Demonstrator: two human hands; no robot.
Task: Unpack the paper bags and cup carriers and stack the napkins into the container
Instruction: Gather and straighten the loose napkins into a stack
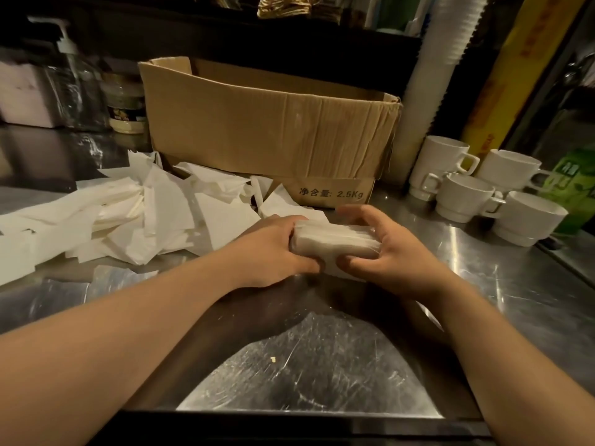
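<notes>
A: What takes up the most room?

B: The steel surface (pixel 322 358), scratched and shiny, running across the whole view. On it, at the back, stands an open cardboard box (pixel 267 127) with printed text low on its front.

A: And next in size?

B: A loose heap of white napkins (pixel 128 214) spread over the left side of the surface, reaching up to the foot of the box. To the right, a cluster of white cups (pixel 476 188) sits beside a tall sleeve of stacked disposable cups (pixel 434 69). A pump bottle (pixel 75 85) and a small jar (pixel 125 104) stand back left.

A: Where is the napkin pack?

B: The napkin pack (pixel 335 244) is in front of the box, near the middle, held between both hands just above the surface.

A: How is each grip set?

B: The left hand (pixel 273 252) curls around the pack's left end. The right hand (pixel 392 255) clasps the right end, fingers over the top, thumb pressed on the near side.
</notes>
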